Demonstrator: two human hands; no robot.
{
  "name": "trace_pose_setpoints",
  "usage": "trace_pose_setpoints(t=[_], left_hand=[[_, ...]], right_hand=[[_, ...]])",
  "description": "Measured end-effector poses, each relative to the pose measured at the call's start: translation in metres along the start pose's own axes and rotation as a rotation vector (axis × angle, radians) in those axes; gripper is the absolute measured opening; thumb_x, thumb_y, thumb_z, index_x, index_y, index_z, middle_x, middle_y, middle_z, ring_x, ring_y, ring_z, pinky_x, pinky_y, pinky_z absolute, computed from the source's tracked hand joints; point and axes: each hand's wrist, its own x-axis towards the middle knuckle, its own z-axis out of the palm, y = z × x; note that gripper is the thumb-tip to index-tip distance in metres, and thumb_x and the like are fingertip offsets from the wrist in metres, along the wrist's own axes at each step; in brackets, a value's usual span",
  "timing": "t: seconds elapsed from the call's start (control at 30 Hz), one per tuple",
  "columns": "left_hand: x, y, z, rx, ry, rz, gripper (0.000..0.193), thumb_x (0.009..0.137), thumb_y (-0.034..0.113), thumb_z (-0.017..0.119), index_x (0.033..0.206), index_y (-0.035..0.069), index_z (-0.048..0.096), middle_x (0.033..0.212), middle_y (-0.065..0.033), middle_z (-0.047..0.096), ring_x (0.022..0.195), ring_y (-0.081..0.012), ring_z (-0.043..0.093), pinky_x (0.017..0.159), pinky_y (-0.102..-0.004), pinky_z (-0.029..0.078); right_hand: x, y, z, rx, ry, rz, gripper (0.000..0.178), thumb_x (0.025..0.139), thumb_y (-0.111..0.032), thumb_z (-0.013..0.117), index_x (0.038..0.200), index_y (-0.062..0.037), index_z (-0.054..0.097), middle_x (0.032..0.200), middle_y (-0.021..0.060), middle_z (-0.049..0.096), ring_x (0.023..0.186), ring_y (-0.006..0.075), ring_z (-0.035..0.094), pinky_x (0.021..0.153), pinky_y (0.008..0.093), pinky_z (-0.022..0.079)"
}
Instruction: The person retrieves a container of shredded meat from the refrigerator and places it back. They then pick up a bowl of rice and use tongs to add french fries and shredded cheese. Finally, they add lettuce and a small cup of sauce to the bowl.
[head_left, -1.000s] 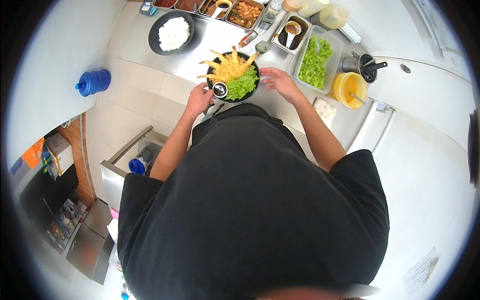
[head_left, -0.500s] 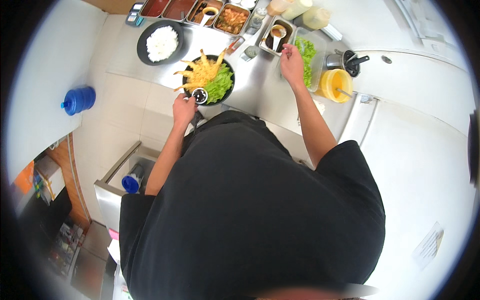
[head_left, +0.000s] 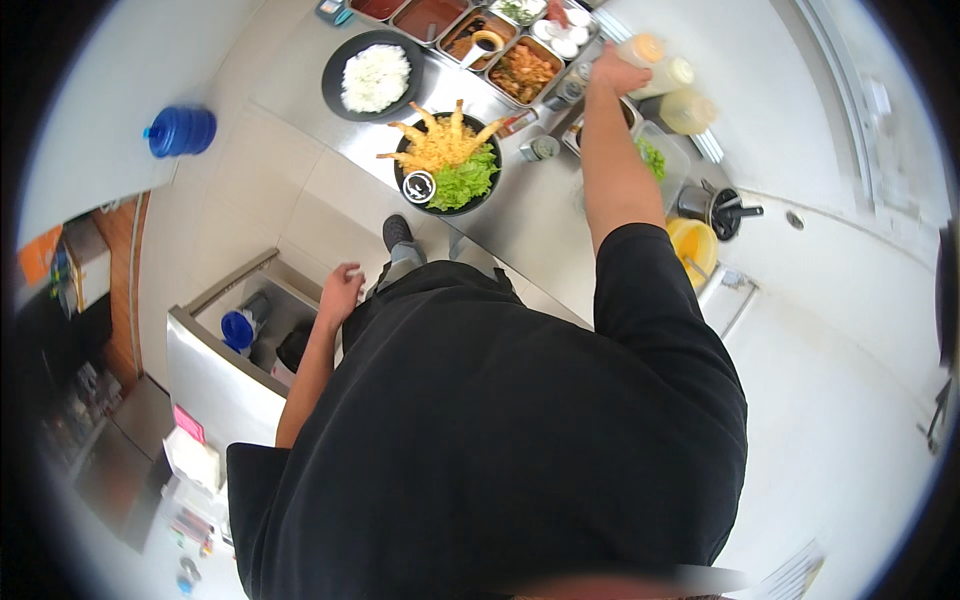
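Observation:
My right hand (head_left: 620,74) reaches to the back right of the counter, with thumb and fingers around the side of a squeeze bottle with an orange top (head_left: 645,47). Low beside my body, my left hand (head_left: 343,290) hangs off the counter, fingers apart and holding nothing. Near the counter's front edge is a black bowl (head_left: 462,212) of fried prawns (head_left: 437,143) and green lettuce (head_left: 463,184). A small round cup (head_left: 419,187) with a dark-and-white top sits at its near left side. Behind it to the left stands a black bowl of white rice (head_left: 376,79).
Metal trays of sauces and toppings (head_left: 525,71) line the back. More squeeze bottles (head_left: 687,111) stand right of my hand. A yellow tub (head_left: 692,245) and a dark pot with utensils (head_left: 718,208) are at the right. An open drawer (head_left: 225,290) juts out at left.
My left hand has left the prawn bowl and dropped toward my side; the small cup stays in the bowl. My right hand has moved from the sauce tray to the bottles farther back.

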Motion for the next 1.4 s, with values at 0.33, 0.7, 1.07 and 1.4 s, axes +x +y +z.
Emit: trace_pose_setpoints(t=[0.33, 0.7, 1.07, 1.4], left_hand=[[-0.01, -0.151, -0.018, 0.185, -0.137, 0.086, 0.041, 0.087, 0.026, 0.063, 0.117, -0.003, 0.064, 0.107, -0.0263, 0.068, 0.108, -0.0347, 0.064, 0.093, -0.0406, 0.048], [0.101, -0.133, -0.064, -0.028, -0.093, -0.036, 0.04, 0.091, 0.021, 0.057, 0.122, -0.004, 0.058, 0.082, -0.0108, 0.068, 0.06, -0.0174, 0.062, 0.053, -0.0298, 0.05], [0.112, -0.197, -0.083, -0.095, -0.102, -0.074, 0.037, 0.092, 0.021, 0.054, 0.119, -0.003, 0.06, 0.079, -0.0074, 0.064, 0.057, -0.0158, 0.055, 0.051, -0.0299, 0.047], [0.089, -0.254, -0.086, -0.138, -0.106, -0.237, 0.039, 0.091, 0.023, 0.053, 0.122, 0.0, 0.057, 0.082, -0.0062, 0.064, 0.059, -0.0157, 0.06, 0.05, -0.0296, 0.047]], right_hand=[[0.023, -0.047, -0.053, 0.1, -0.003, -0.423, 0.075, 0.067, -0.023, 0.084, 0.122, 0.0092, 0.045, 0.119, 0.026, 0.059, 0.11, 0.0394, 0.059, 0.099, 0.0448, 0.045], [-0.112, -0.043, -0.233, -0.552, -0.946, -0.75, 0.057, 0.072, -0.033, 0.076, 0.121, -0.0072, 0.059, 0.106, 0.017, 0.068, 0.09, 0.0303, 0.068, 0.08, 0.0398, 0.055], [-0.182, -0.03, -0.215, -1.429, -0.696, -1.298, 0.042, 0.075, -0.023, 0.072, 0.115, -0.017, 0.061, 0.104, 0.0147, 0.064, 0.1, 0.0352, 0.064, 0.082, 0.0502, 0.052], [-0.19, -0.052, -0.195, -1.574, -0.718, -1.303, 0.042, 0.077, -0.019, 0.07, 0.118, -0.0188, 0.061, 0.108, 0.0134, 0.064, 0.104, 0.0346, 0.064, 0.089, 0.0534, 0.049]])
